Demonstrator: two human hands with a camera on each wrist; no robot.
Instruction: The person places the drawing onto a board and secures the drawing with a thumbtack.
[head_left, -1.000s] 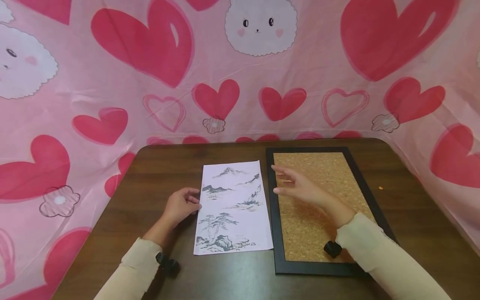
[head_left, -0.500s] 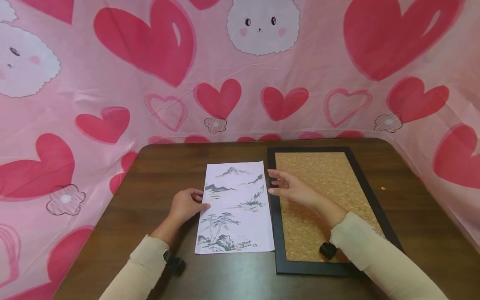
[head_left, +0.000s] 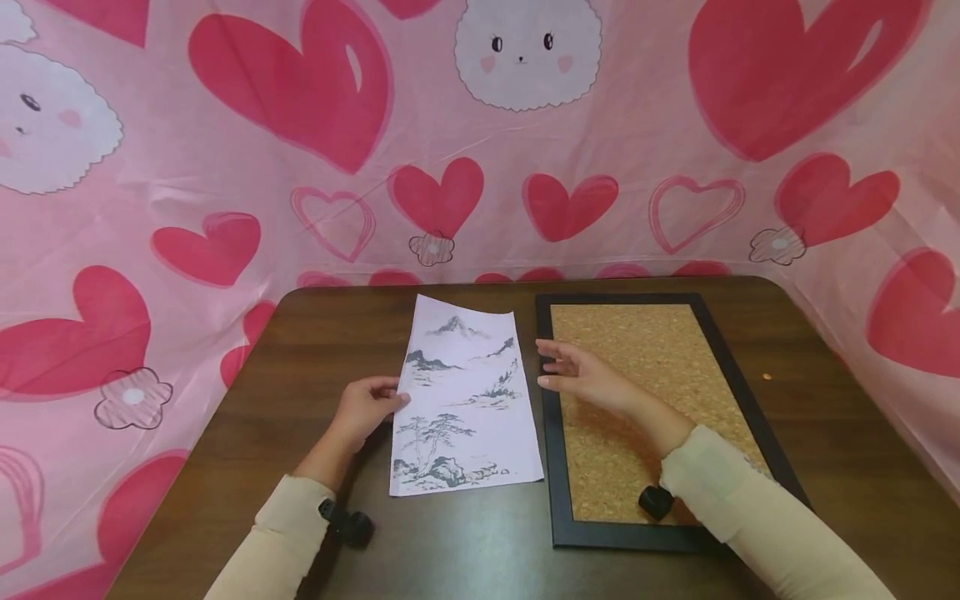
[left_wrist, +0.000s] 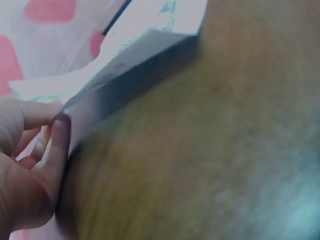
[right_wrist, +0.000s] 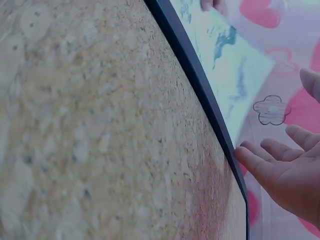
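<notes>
A white sheet of paper point(head_left: 465, 400) printed with ink mountains and pines is in the middle of the head view. My left hand point(head_left: 367, 412) pinches its left edge between thumb and fingers. In the left wrist view the paper point(left_wrist: 150, 47) stands lifted off the table, with a shadowed gap under it. My right hand point(head_left: 588, 375) hovers over the left side of a black-framed cork board point(head_left: 630, 467), its fingers spread and holding nothing. The right wrist view has this hand point(right_wrist: 290, 170) beside the board's dark frame point(right_wrist: 195, 75), palm and fingers relaxed.
Both things are on a dark brown wooden table point(head_left: 465, 558). A tiny orange bit point(head_left: 767, 377) lies right of the board. Behind the table hangs a pink cloth point(head_left: 510, 137) with hearts.
My left hand has taken hold of the paper's left edge and raised it, so the sheet now bends and tilts. The right hand moved slightly left, then stayed. The board lies as before.
</notes>
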